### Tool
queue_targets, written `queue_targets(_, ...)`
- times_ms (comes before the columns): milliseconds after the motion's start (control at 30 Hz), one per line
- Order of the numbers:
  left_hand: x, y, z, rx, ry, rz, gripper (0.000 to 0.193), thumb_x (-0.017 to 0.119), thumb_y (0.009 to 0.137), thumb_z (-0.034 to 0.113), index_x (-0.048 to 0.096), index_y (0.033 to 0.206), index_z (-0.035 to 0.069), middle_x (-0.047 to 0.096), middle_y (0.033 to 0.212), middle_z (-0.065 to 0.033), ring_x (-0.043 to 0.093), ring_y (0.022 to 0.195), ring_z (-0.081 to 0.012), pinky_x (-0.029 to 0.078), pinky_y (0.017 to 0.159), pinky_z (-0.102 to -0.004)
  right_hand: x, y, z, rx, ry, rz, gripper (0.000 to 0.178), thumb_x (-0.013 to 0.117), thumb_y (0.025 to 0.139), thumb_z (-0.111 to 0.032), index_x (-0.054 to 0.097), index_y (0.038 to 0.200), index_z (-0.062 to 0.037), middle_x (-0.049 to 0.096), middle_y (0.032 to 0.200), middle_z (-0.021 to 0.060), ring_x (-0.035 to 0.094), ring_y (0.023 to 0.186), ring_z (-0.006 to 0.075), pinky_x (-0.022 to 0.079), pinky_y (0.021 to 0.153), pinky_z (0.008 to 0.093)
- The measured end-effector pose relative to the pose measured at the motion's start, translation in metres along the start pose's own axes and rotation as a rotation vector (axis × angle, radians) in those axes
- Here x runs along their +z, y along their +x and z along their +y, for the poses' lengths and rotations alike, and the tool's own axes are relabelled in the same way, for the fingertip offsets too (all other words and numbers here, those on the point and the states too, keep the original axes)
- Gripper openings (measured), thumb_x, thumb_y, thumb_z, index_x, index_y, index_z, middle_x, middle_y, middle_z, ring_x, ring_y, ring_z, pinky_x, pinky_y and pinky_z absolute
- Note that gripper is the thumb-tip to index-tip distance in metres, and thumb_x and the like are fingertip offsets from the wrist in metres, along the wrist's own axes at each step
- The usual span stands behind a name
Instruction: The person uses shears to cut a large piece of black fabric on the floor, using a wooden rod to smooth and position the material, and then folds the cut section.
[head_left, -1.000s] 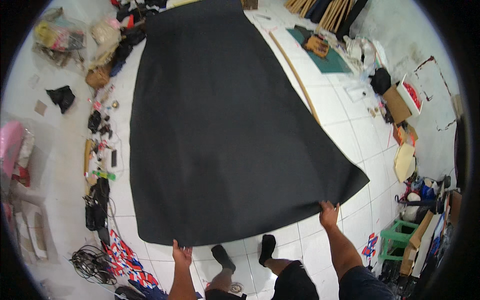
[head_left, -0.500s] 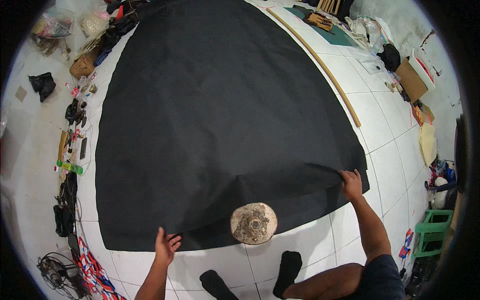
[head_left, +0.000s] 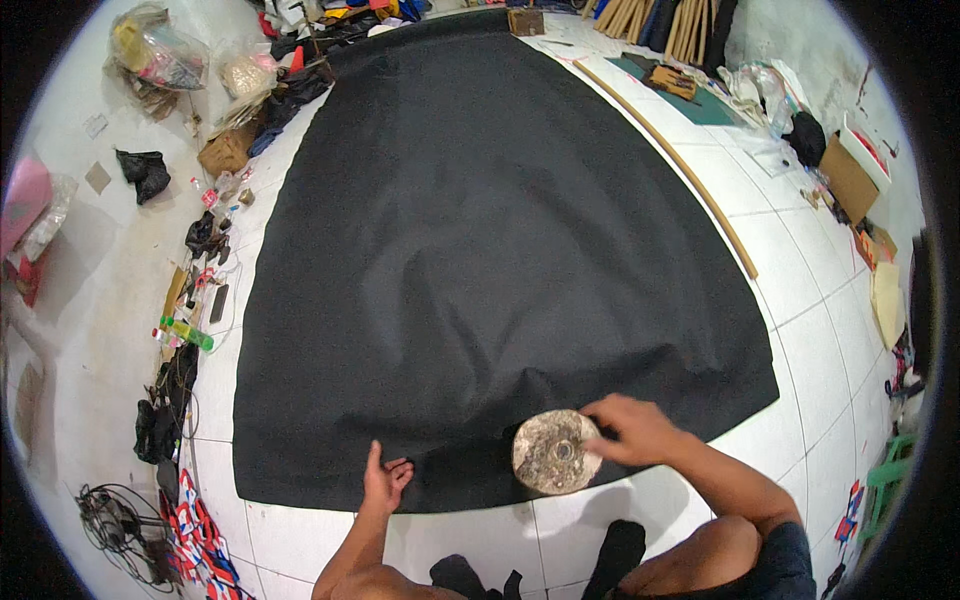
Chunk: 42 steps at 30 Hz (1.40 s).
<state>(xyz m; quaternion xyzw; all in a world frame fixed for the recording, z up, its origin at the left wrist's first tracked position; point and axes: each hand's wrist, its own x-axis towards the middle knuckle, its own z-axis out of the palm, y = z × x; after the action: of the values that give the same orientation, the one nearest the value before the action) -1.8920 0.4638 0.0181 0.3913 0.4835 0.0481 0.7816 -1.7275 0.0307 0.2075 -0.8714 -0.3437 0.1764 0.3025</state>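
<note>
A large sheet of black fabric (head_left: 470, 240) lies spread over the floor, rippled toward its near edge. On that edge rests a round, mottled beige-brown disc (head_left: 545, 478) with a small ring at its centre; its material is unclear. My right hand (head_left: 640, 432) is at the disc's right side, its bent fingers and thumb against the rim. Over the near left part of the fabric is my left hand (head_left: 384, 484), thumb stretched away from loosely curled fingers, gripping nothing I can see.
A long wooden pole (head_left: 670, 160) lies along the fabric's right side. Beyond it is a green mat (head_left: 690, 103) with a brown-black object on it. A green stool (head_left: 885, 485) stands at right. Bottles, bags and clutter line the left, with tangled cables (head_left: 120, 530) near the lower left.
My right hand has let go of the fabric's right edge and moved left to the disc. The lifted fabric has settled with ripples. The whole view has shifted.
</note>
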Motion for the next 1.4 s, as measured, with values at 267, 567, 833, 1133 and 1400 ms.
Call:
queue_targets(267, -0.001, -0.005, 0.004, 0.018, 0.054, -0.27, 0.049, 0.054, 0.097, 0.049, 0.059, 0.079, 0.004, 0.063, 0.07, -0.0087, 0.064, 0.062, -0.021, 0.056, 0.058, -0.0313, 0.066, 0.023, 0.003, -0.219, -0.418, -0.1, 0.041, 0.058, 0.091, -0.048, 0.056, 0.102, -0.0087, 0.064, 0.064, 0.0136, 0.066, 0.058, 0.033, 0.054, 0.052, 0.0448)
queue_targets(567, -0.003, -0.022, -0.001, 0.071, 0.243, -0.065, 0.04, 0.057, 0.098, 0.039, 0.058, 0.083, 0.002, 0.062, 0.072, -0.0082, 0.064, 0.063, -0.0174, 0.057, 0.06, -0.0299, 0.083, -0.03, -0.019, -0.396, -0.264, -0.051, 0.031, 0.064, 0.085, -0.036, 0.056, 0.096, -0.0079, 0.059, 0.054, 0.0123, 0.062, 0.047, 0.0305, 0.05, 0.043, 0.043)
queue_targets(833, -0.03, -0.001, -0.026, 0.117, 0.398, -0.015, 0.042, 0.062, 0.096, 0.038, 0.057, 0.086, -0.002, 0.061, 0.077, -0.0113, 0.064, 0.065, -0.0191, 0.057, 0.061, -0.0294, 0.108, -0.071, -0.03, -0.383, -0.121, -0.247, 0.034, 0.061, 0.09, -0.038, 0.053, 0.091, -0.0054, 0.055, 0.05, 0.0118, 0.058, 0.043, 0.0304, 0.045, 0.04, 0.0402)
queue_targets(1133, -0.029, 0.004, -0.025, 0.066, 0.363, 0.02, 0.049, 0.063, 0.094, 0.042, 0.057, 0.108, -0.004, 0.062, 0.091, -0.0126, 0.064, 0.073, -0.019, 0.055, 0.067, -0.0303, 0.106, -0.074, -0.021, -0.345, 0.121, -0.408, 0.045, 0.066, 0.089, -0.045, 0.057, 0.104, -0.0039, 0.064, 0.068, 0.0153, 0.066, 0.061, 0.0277, 0.05, 0.053, 0.0374)
queue_targets(1400, -0.098, 0.039, -0.001, 0.082, 0.067, 0.056, 0.074, 0.072, 0.084, 0.048, 0.045, 0.131, -0.002, 0.051, 0.112, -0.0123, 0.054, 0.107, -0.0235, 0.047, 0.099, -0.0318, 0.044, -0.073, 0.185, 0.939, 0.653, 0.614, 0.033, 0.062, 0.095, -0.023, 0.053, 0.12, -0.0026, 0.064, 0.105, 0.0116, 0.065, 0.086, 0.019, 0.056, 0.066, 0.0338)
